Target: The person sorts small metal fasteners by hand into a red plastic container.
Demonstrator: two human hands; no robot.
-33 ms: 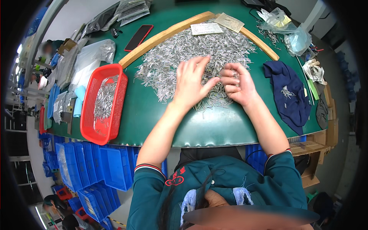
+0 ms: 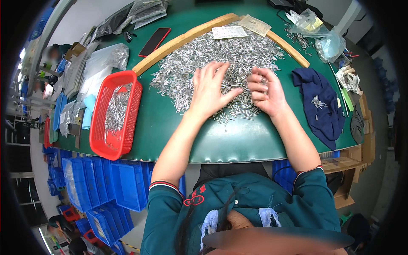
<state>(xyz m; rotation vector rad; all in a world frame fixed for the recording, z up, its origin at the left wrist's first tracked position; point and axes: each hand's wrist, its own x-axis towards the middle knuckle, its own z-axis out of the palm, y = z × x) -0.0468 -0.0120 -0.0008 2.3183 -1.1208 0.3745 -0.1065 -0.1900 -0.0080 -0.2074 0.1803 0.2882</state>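
Observation:
A wide heap of small silvery metal pins [image 2: 204, 53] is spread over the green table. My left hand [image 2: 208, 91] rests on the near part of the heap with its fingers spread and thumb out; I see nothing held in it. To its right, my right hand [image 2: 270, 95] is turned palm inward with curled fingers. A few metal pins [image 2: 263, 80] show within those fingers; how many is hidden. On the left stands a red perforated plastic basket [image 2: 94, 123] with more pins inside. A dark blue cloth [image 2: 312, 85] on the right carries a small cluster of pins.
Two wooden strips [image 2: 178, 41] meet in an angle behind the heap, with paper slips [image 2: 229, 32] at their corner. A red-edged phone [image 2: 154, 41] lies beyond the left strip. Plastic bags [image 2: 329, 44] sit at the far right. Blue bins [image 2: 127, 185] stand below the table's front edge.
My left hand has shifted slightly left and my right hand slightly right, so the gap between them is a little wider.

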